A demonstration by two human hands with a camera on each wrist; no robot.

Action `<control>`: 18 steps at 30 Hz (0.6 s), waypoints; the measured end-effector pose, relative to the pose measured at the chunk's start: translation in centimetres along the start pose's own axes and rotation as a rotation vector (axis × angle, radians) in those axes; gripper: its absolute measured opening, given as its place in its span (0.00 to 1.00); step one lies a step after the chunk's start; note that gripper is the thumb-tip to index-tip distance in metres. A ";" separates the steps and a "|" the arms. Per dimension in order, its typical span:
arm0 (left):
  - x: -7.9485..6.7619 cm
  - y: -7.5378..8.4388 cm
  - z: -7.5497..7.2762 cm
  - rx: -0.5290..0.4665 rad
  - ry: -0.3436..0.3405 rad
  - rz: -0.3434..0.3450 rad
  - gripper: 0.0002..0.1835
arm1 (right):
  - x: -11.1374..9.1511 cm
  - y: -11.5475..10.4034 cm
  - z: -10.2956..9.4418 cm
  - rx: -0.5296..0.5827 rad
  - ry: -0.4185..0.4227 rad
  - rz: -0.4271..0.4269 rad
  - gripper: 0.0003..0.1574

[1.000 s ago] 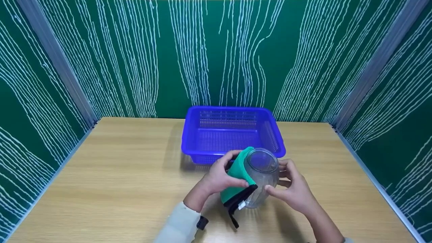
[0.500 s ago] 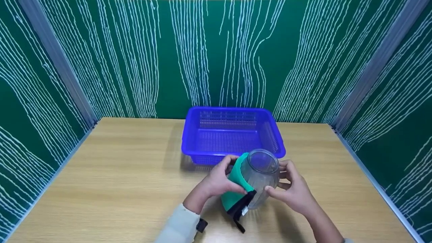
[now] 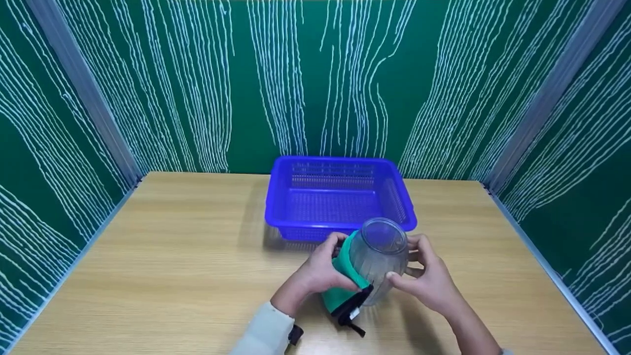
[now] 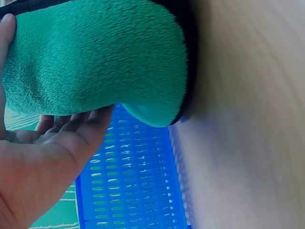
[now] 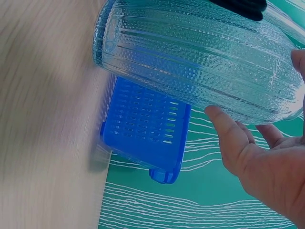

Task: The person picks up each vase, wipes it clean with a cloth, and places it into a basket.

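A clear glass jar [image 3: 378, 264] with ribbed, beaded sides is held slightly tilted in front of the basket, its round open mouth facing up. My right hand [image 3: 430, 278] grips it from the right, thumb on the near side and fingers behind. On the jar's left side, my left hand [image 3: 318, 273] holds a green cloth [image 3: 336, 298] against the glass, thumb in front. The left wrist view shows the fuzzy towelling of the cloth and its black edging, with the fingers behind it. A black strap and a small white tag hang at its lower corner.
Directly behind the jar stands a blue plastic basket [image 3: 320, 225] with slotted sides. The wooden table [image 3: 187, 256] is closed in by green, white-lined walls [image 3: 241, 74] at the back and both sides. A small black object [image 3: 295, 335] shows by the left sleeve.
My left hand and the cloth have slid a little down the jar's side, uncovering more glass near the mouth. The jar has tilted slightly, and the right hand has stayed put.
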State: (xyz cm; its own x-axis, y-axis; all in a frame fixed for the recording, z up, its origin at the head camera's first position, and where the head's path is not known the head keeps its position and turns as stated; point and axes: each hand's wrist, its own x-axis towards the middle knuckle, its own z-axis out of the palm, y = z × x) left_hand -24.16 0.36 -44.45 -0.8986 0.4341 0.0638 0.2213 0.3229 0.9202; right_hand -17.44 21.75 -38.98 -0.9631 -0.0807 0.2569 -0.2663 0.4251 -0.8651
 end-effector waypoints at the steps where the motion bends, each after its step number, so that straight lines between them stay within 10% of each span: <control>1: 0.0 -0.1 0.1 0.018 0.003 0.005 0.47 | 0.0 -0.2 0.0 -0.007 0.001 -0.007 0.35; 18: 0.0 -0.8 0.9 0.290 -0.003 -0.028 0.48 | 0.0 -0.2 -0.1 -0.011 -0.007 -0.024 0.35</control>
State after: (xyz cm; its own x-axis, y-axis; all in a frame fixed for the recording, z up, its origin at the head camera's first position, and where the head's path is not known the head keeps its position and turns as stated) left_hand -23.97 0.88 -45.51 -0.9050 0.4238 0.0380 0.2954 0.5615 0.7729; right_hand -17.34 21.76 -38.80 -0.9567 -0.0975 0.2742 -0.2889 0.4331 -0.8538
